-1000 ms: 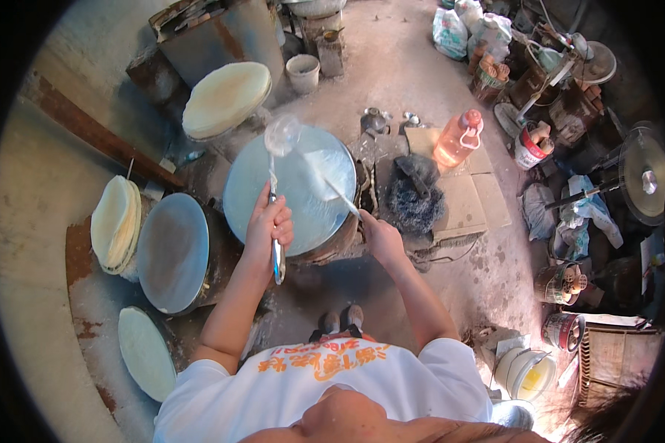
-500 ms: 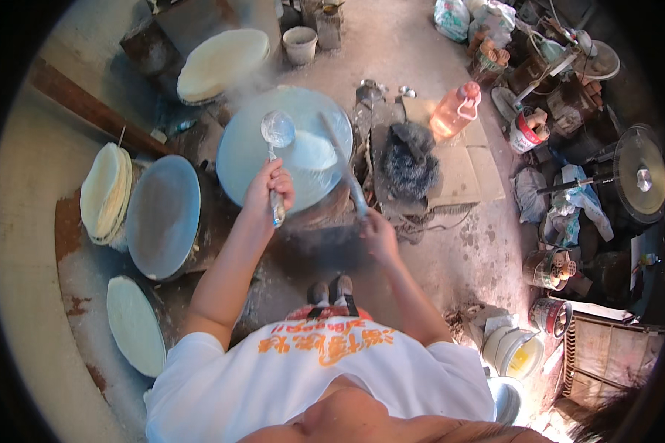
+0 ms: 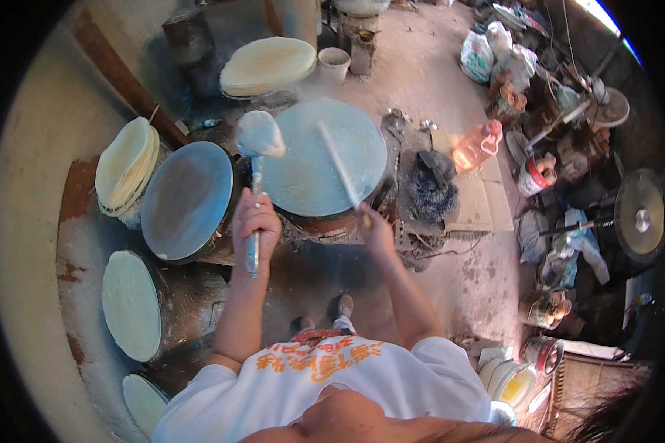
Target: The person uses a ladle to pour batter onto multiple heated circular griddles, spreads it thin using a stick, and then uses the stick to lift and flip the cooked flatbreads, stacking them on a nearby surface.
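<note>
My left hand (image 3: 258, 223) is wrapped round the handle of a ladle (image 3: 259, 135). Its whitish, batter-coated bowl is raised over the left edge of a round griddle (image 3: 292, 184); whether batter fills it, I cannot tell. My right hand (image 3: 377, 233) grips one end of a long pale stick (image 3: 338, 165), which slants forward and left across the griddle. A thin pale layer seems to cover the griddle's top. Whether the stick touches that surface is unclear.
To my left are a bare dark griddle (image 3: 188, 203), a pale-covered griddle (image 3: 131, 306) and stacked flatbreads (image 3: 125, 166). More flatbreads (image 3: 268, 66) lie beyond. Right of the griddle are a dark cloth-like heap (image 3: 432, 188), flattened cardboard (image 3: 473, 203) and a pink jug (image 3: 478, 146).
The ladle has moved left from over the griddle's middle to its edge. The thick white patch on the griddle no longer shows. My view has shifted, and one foot has stepped.
</note>
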The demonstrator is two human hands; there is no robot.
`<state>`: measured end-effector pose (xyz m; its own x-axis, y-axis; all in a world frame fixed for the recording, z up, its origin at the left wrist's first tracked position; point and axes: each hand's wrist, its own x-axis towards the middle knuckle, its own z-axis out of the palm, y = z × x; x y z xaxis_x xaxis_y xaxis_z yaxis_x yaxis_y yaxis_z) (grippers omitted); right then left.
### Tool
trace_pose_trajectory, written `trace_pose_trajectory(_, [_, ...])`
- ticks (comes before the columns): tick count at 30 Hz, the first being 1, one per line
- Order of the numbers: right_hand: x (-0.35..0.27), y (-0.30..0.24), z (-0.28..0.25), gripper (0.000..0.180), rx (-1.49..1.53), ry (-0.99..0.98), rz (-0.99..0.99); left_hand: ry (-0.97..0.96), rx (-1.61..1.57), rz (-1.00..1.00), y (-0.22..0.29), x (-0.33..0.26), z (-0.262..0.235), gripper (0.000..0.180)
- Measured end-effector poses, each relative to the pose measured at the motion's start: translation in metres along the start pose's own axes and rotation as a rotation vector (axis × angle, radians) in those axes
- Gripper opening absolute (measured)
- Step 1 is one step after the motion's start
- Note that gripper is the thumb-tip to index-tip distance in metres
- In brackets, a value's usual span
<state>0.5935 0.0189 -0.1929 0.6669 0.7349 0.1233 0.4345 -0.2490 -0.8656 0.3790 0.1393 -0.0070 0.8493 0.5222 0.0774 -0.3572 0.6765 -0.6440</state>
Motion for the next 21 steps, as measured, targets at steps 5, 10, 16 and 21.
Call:
trace_pose_trajectory(5, [-0.016, -0.026, 0.023, 0.034, -0.082, -0.057, -0.023, 0.081, 0.219, 0.066, 0.078, -0.041, 0.079, 0.033])
trace_pose_trajectory(10, [-0.052, -0.098, 0.091, 0.047, 0.117, -0.339, 0.004, 0.128, 0.392, 0.051, 0.187, -0.065, 0.080, 0.032])
trace_pose_trajectory(16, [0.000, -0.140, 0.240, 0.048, 0.406, -0.348, 0.014, 0.270, 0.685, 0.254, 0.232, -0.048, 0.099, 0.003])
trace_pose_trajectory(21, [0.008, -0.184, 0.270, 0.043, 0.287, -0.209, -0.073, 0.443, 0.884, 0.397, 0.249, -0.043, 0.111, 0.023])
